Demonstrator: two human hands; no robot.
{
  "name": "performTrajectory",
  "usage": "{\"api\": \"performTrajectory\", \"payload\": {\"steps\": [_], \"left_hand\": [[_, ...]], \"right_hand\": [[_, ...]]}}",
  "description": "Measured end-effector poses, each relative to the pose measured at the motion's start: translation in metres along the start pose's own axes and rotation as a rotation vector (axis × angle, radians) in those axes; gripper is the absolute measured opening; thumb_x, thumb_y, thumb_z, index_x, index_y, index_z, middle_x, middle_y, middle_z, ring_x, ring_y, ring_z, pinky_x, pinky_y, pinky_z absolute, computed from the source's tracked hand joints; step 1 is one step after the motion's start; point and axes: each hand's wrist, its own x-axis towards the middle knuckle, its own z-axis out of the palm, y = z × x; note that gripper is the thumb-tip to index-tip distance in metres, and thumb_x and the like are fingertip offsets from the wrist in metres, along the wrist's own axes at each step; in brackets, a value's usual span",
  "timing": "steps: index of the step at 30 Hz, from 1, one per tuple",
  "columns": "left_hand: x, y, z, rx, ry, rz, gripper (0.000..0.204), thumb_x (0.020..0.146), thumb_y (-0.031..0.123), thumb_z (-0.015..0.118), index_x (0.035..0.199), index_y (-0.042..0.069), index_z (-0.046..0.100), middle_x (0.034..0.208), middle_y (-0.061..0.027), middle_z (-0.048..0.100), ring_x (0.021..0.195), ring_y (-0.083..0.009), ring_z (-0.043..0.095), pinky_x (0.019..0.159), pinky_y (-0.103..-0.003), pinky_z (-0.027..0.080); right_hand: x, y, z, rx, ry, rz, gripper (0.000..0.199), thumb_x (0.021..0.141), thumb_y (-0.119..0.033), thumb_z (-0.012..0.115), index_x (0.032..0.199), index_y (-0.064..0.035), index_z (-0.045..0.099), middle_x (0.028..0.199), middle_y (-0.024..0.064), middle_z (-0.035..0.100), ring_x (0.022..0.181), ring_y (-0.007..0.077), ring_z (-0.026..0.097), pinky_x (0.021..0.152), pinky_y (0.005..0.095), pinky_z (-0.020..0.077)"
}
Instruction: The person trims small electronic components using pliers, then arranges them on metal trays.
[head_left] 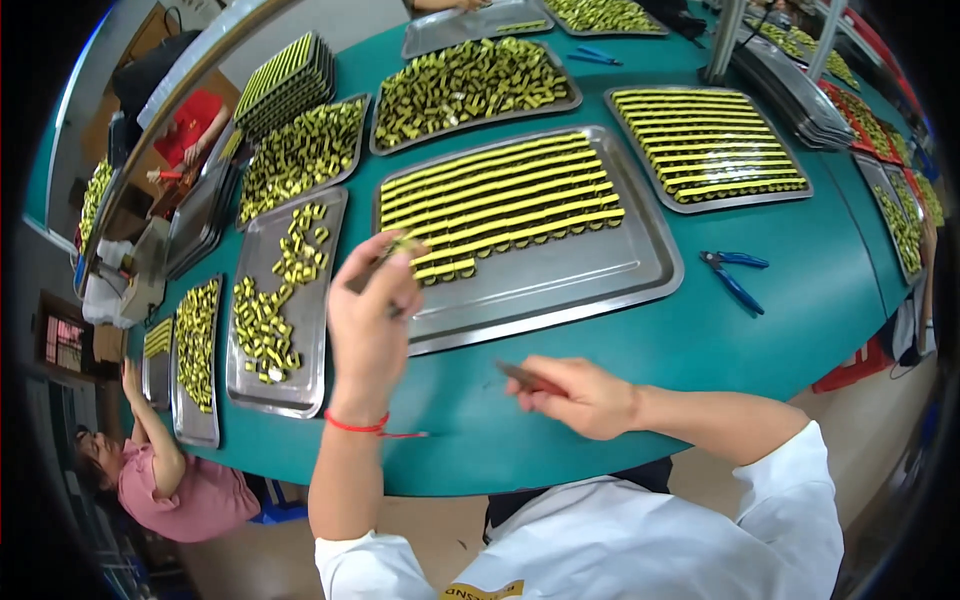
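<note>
My left hand [378, 290], with a red string round its wrist, is raised over the left edge of a large metal tray [540, 290]. Its fingers are closed on what looks like a small yellow-and-black cylindrical part [402, 244], blurred at the fingertips. Rows of such parts [500, 195] stand side by side in that tray, the nearest row shorter than the others. In front of the tray, over the green table, my right hand [585, 398] is closed round a small tool with a reddish-brown handle [532, 381] and a thin dark tip; its exact kind is unclear.
Loose parts lie scattered in a tray [333, 270] to the left and heaped in a tray [575, 95] behind. A tray of neat rows [690, 205] and blue-handled cutters [738, 275] are at right. Stacked trays [285, 85] stand far left; a co-worker [180, 490] sits at left.
</note>
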Motion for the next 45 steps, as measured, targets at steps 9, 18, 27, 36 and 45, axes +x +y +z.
{"api": "performTrajectory", "payload": {"steps": [9,18,27,36,45], "left_hand": [[-0.040,-0.061,0.021,0.520,-0.201,0.260,0.031,0.085,-0.006,0.067,0.114,-0.004,0.058,0.103,-0.0088,0.060,0.085,-0.0095,0.057,0.067,-0.022,0.047],[-0.044,-0.068,0.013,0.390,-0.310,0.203,0.035,0.087,0.001,0.069,0.120,-0.005,0.057,0.112,-0.0120,0.059,0.090,-0.0137,0.060,0.076,-0.026,0.051],[-0.045,-0.062,0.017,-0.356,-0.464,-0.343,0.053,0.100,0.027,0.046,0.141,-0.005,0.043,0.104,-0.0087,0.053,0.071,-0.0120,0.042,0.065,-0.027,0.038],[-0.045,-0.064,0.020,-0.539,-0.394,-0.506,0.051,0.095,0.030,0.047,0.136,0.000,0.050,0.083,-0.0016,0.047,0.067,-0.0104,0.042,0.061,-0.028,0.039],[-0.043,-0.067,0.017,-0.616,-0.497,-0.529,0.045,0.094,0.031,0.045,0.124,0.001,0.059,0.080,-0.0019,0.045,0.067,-0.0121,0.041,0.061,-0.030,0.036]], "right_hand": [[0.001,-0.013,-0.029,0.806,-0.198,0.353,0.028,0.079,0.002,0.045,0.106,0.0020,0.052,0.094,0.0194,0.063,0.084,0.0261,0.065,0.056,0.0297,0.0494],[-0.001,-0.014,-0.029,0.964,-0.285,0.389,0.028,0.078,0.004,0.045,0.105,0.0040,0.051,0.096,0.0255,0.061,0.086,0.0337,0.066,0.057,0.0351,0.0574],[-0.001,-0.009,-0.031,1.113,-0.351,0.345,0.037,0.072,0.003,0.044,0.109,0.0061,0.049,0.092,0.0273,0.060,0.079,0.0361,0.067,0.052,0.0363,0.0580],[-0.002,-0.004,-0.028,1.283,-0.381,0.317,0.028,0.076,0.002,0.047,0.103,0.0083,0.050,0.090,0.0314,0.061,0.075,0.0395,0.068,0.045,0.0349,0.0566],[-0.002,-0.004,-0.027,1.219,-0.458,0.373,0.041,0.068,0.001,0.042,0.108,0.0084,0.047,0.088,0.0297,0.061,0.074,0.0369,0.066,0.047,0.0352,0.0561]]}}
